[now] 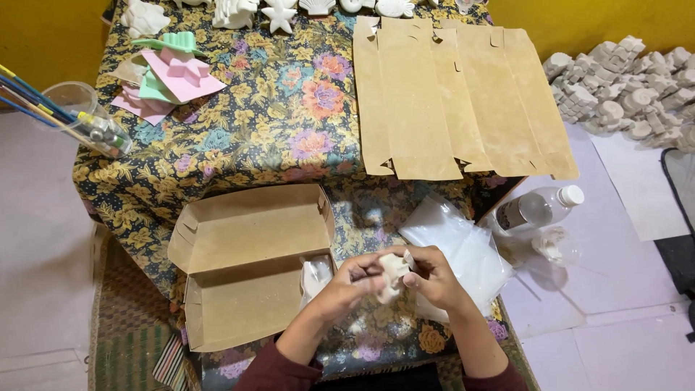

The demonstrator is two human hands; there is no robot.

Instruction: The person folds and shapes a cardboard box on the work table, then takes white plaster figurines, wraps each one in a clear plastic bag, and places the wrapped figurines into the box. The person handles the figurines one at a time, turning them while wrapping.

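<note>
Table [275,137]: I see a low table under a flowered cloth, and everything I care about sits on it or just above its near edge.
Flat cardboard [456,101]: unfolded box blanks lie overlapping at the far right of the cloth — light, bendy, well apart from my hands.
Open box [250,264]: a folded brown carton with its lid thrown back, just left of my hands; a small white bagged piece [316,276] rests at its right end.
Plastic bags [463,250]: a thin clear stack lies just right of my hands — slippery and floppy, I judge.
Plaster figure [393,274]: the small off-white cast is in the air over the near edge of the table, between both hands.
Left hand [347,284]: fingers closed on the figure's left side.
Right hand [434,279]: fingers closed on its right side, thumb on top.
Handling: I judge the figure stiff, fairly light, chalky rather than slick, and brittle at thin points — so I would hold it by the thick body, not by any projecting tip, and with gentle pressure.
Hidden: I cannot tell its exact shape; the fingers cover much of it.
</note>
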